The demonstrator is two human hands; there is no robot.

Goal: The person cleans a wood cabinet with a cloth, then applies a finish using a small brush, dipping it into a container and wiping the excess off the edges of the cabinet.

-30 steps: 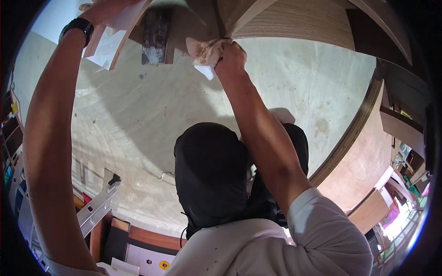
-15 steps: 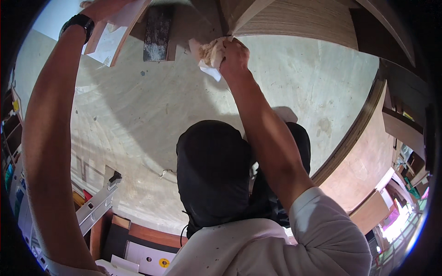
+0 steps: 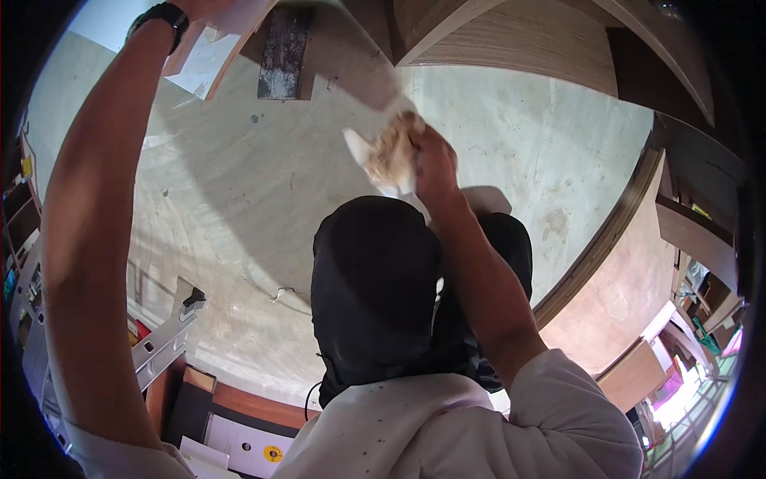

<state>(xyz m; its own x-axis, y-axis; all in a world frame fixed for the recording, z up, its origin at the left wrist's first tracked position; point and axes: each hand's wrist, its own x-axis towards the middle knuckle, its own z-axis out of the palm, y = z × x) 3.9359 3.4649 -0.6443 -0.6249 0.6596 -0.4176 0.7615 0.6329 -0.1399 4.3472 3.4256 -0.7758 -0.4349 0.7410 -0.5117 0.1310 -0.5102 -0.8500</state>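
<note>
My right hand [image 3: 435, 160] grips a crumpled, tan-stained white cloth [image 3: 384, 156], blurred by motion, above the pale floor between my black-clad knee [image 3: 371, 279] and the wooden furniture piece [image 3: 511, 36]. My left hand [image 3: 199, 9] reaches to the top edge, at a white board with wood-coloured edges [image 3: 199, 72]; its fingers are too cut off to read. A dark, scuffed board [image 3: 279, 56] lies just right of that board.
A long wooden edge [image 3: 600, 235] with a pinkish panel [image 3: 610, 295] runs along the right, with stacked boards beyond. An aluminium ladder [image 3: 163, 347] lies at lower left, beside dark and orange-brown boards [image 3: 247, 403]. Cluttered shelving lines both rims.
My right hand and the cloth have moved down and right, away from the corner of the wooden furniture piece toward my knees. My left arm has shifted slightly right and up.
</note>
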